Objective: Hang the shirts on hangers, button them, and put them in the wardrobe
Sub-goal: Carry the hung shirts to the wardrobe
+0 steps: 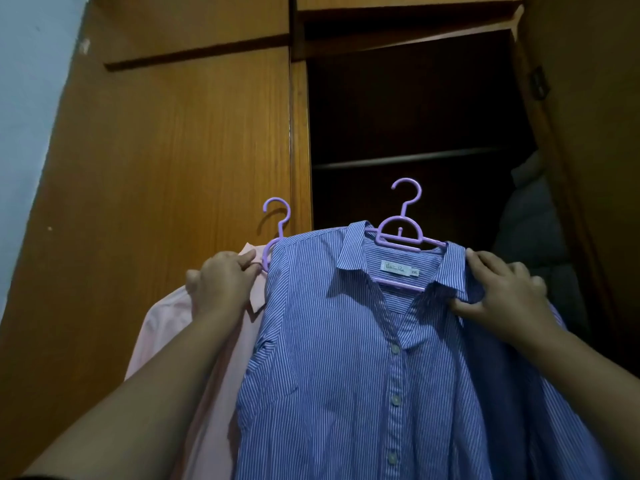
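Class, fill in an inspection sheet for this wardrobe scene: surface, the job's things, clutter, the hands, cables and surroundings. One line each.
Surface: nothing seen; the shirts are held up in the air.
Job's things: blue striped shirt on a purple hanger, visible buttons done up below the open collar; pink shirt behind it on a second purple hanger.
Clutter: dark garments at the wardrobe's right side.
Hands: left hand in a grip on the second hanger's arm; right hand in a grip on the striped shirt's shoulder.
Cables: nothing seen.
Surroundings: open wooden wardrobe, dark inside, with a hanging rail; pale wall at left.
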### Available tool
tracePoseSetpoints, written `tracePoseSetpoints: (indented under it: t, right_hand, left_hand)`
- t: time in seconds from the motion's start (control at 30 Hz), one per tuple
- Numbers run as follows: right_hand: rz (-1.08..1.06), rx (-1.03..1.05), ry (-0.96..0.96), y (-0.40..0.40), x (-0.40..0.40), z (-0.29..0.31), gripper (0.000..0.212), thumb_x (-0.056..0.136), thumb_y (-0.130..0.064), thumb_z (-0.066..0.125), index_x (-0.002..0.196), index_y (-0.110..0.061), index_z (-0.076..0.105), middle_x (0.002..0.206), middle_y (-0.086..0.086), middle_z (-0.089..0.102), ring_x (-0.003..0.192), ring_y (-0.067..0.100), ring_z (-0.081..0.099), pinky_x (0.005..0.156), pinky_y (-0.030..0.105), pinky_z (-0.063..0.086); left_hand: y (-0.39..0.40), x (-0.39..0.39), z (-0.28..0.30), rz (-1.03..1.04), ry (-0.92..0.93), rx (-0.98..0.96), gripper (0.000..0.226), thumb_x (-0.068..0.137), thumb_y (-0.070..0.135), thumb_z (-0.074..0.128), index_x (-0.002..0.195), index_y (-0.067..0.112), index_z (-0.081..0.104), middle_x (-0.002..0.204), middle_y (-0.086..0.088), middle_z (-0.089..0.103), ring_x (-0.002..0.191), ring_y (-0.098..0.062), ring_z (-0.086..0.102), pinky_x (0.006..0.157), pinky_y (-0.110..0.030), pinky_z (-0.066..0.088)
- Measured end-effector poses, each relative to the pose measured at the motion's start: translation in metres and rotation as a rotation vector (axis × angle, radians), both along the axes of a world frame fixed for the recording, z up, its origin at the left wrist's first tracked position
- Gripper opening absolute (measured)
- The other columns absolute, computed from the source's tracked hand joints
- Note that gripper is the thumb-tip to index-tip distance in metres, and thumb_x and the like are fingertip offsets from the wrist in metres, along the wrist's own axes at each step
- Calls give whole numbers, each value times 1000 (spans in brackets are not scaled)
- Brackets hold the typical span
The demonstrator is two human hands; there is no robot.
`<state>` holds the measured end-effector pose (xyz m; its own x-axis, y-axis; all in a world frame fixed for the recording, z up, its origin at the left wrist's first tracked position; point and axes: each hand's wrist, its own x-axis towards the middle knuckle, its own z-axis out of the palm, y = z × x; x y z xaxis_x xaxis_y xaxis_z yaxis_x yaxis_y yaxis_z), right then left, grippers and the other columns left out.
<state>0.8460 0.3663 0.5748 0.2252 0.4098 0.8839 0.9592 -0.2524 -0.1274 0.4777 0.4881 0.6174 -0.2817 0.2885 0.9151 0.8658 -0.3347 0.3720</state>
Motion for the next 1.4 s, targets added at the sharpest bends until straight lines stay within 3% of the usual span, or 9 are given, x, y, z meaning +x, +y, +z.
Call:
tracePoseSetpoints:
  t: [0.23, 0.4, 0.63, 0.77, 1.0, 1.17, 1.4]
  right_hand:
    - [1, -12, 3, 0, -3, -2, 92, 79, -66, 53, 151, -29, 9, 154, -8, 20, 125, 26, 33, 93, 38, 32]
    - [-8, -24, 7, -2, -5, -1, 93, 79, -67, 52, 151, -29, 8, 154, -6, 20, 126, 26, 33, 95, 38, 32]
    - [-8, -23, 4, -3, -7, 2, 93, 79, -68, 51, 151, -29, 6, 154, -7, 19, 126, 25, 32, 94, 37, 32]
    - [-3, -26, 12, -3, -8, 3, 93, 79, -68, 50, 151, -29, 6, 155, -5, 18, 128, 26, 31, 96, 38, 32]
    - [7, -7, 11, -1, -8, 3, 94, 78, -68, 53, 151, -30, 7, 155, -7, 18, 128, 25, 31, 96, 38, 32]
    - [35, 70, -4, -8, -5, 5, 96, 75, -63, 61, 151, -28, 14, 153, -6, 24, 125, 27, 34, 95, 41, 33]
    - [-19, 292, -60, -26, 13, 6, 99, 60, -51, 81, 143, -15, 41, 141, 6, 47, 102, 40, 49, 78, 44, 38]
  left_hand:
    - [1, -1, -1, -67, -19, -21, 24, 83, 47, 68, 102, 33, 75, 119, 10, 66, 110, -16, 53, 77, -36, 25]
    - [-6, 2, -3, -49, -45, -8, 38, 80, 51, 69, 113, 33, 69, 121, 8, 61, 107, -18, 53, 77, -35, 24]
    - [0, -3, -6, 14, 191, 85, 51, 88, 56, 52, 129, 27, 59, 123, 0, 63, 103, -21, 59, 79, -37, 47]
    - [3, -4, -7, -7, 278, 94, 49, 91, 52, 52, 133, 27, 55, 124, -2, 62, 103, -24, 59, 79, -37, 47]
    - [4, -4, -4, 40, 259, 76, 41, 90, 47, 56, 126, 28, 61, 118, -4, 65, 100, -25, 58, 77, -37, 45]
    - [-1, 4, -1, 1, 147, 82, 40, 91, 43, 56, 124, 22, 63, 119, -5, 65, 102, -25, 58, 81, -39, 44]
    - [-3, 6, 10, 89, 147, 54, 48, 85, 61, 56, 127, 37, 60, 122, -1, 63, 103, -26, 58, 77, -35, 42]
